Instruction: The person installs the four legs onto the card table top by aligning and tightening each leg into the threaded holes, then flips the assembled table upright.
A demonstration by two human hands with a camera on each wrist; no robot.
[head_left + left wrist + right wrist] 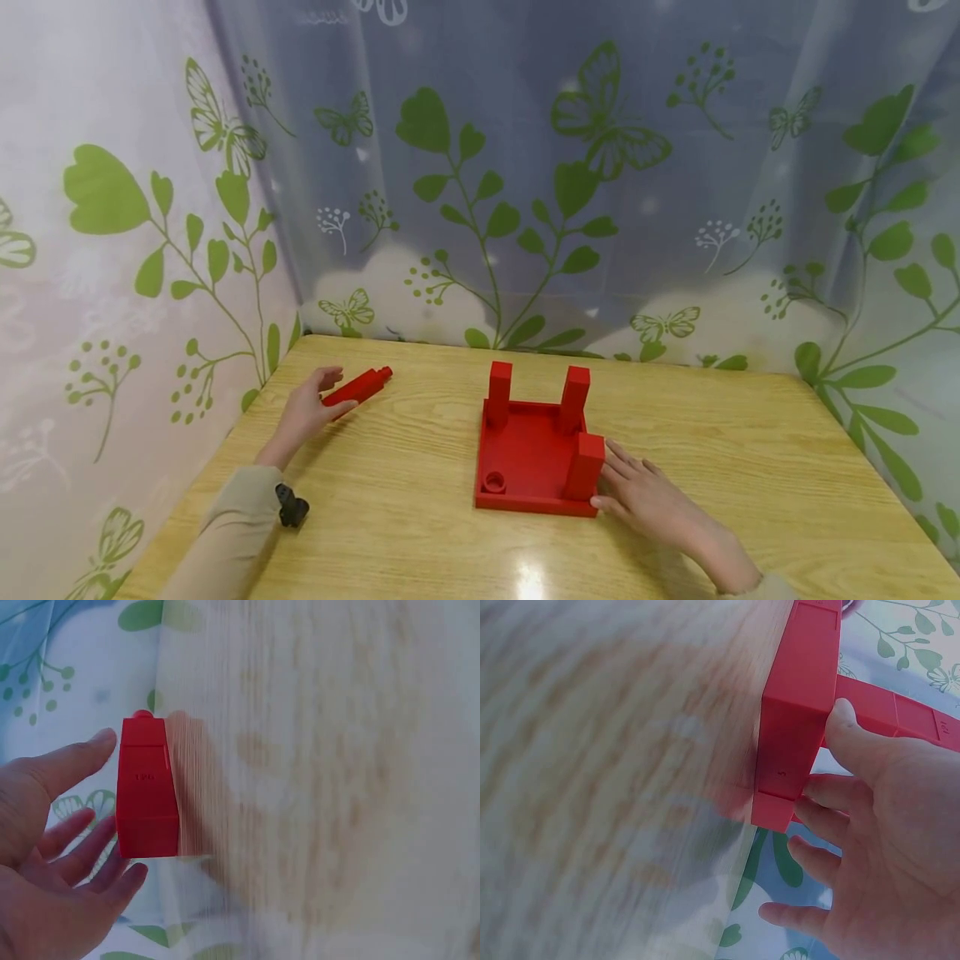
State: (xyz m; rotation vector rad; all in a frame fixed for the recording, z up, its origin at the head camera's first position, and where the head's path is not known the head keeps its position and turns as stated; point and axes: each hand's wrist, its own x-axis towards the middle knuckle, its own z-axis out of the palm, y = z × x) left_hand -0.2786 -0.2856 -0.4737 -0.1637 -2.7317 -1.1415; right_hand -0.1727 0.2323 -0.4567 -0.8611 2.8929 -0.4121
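Red loose leg (360,388): I see it on the left part of the wooden table (405,517), set at a slant, its knobbed end pointing away and to the right.
Left hand (309,407): my wrist feed shows loosely spread fingers around the loose leg, the thumb just beside it; no tight hold, and I cannot tell which fingertips touch.
Red square tray (525,505): right of centre, low-rimmed, resting on the table.
Far-left leg (499,396): upright in its corner.
Far-right leg (574,398): upright too.
Near-right leg (585,468): upright, closest to my right hand (648,496).
Round socket (494,482): in the tray's near-left corner, its ring showing.
Right hand grip: fingers extended and relaxed, thumb and forefinger against the tray near its near-right corner, nothing clasped.
Patterned curtain (487,50): behind the table, printed with green leaves and butterflies.
Beige sleeve (232,533): on the left forearm, a black device (292,507) at the wrist.
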